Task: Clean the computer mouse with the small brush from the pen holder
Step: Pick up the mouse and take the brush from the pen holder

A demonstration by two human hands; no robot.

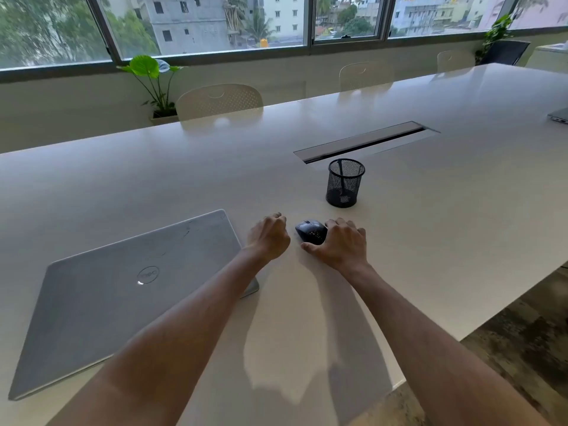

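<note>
A dark computer mouse [311,231] lies on the white table [430,210] between my two hands. My right hand [341,244] rests against the mouse's right side, thumb at its near edge and fingers curled along its far side. My left hand [270,237] sits just left of the mouse with fingers curled under, holding nothing that I can see. Behind the mouse stands a black mesh pen holder [344,183]; a thin dark brush handle [341,176] leans inside it.
A closed silver laptop [123,287] lies to the left, under my left forearm. A cable slot [365,141] is set into the table behind the pen holder. Chairs [219,101] line the far edge. Another laptop's corner [559,115] shows at far right.
</note>
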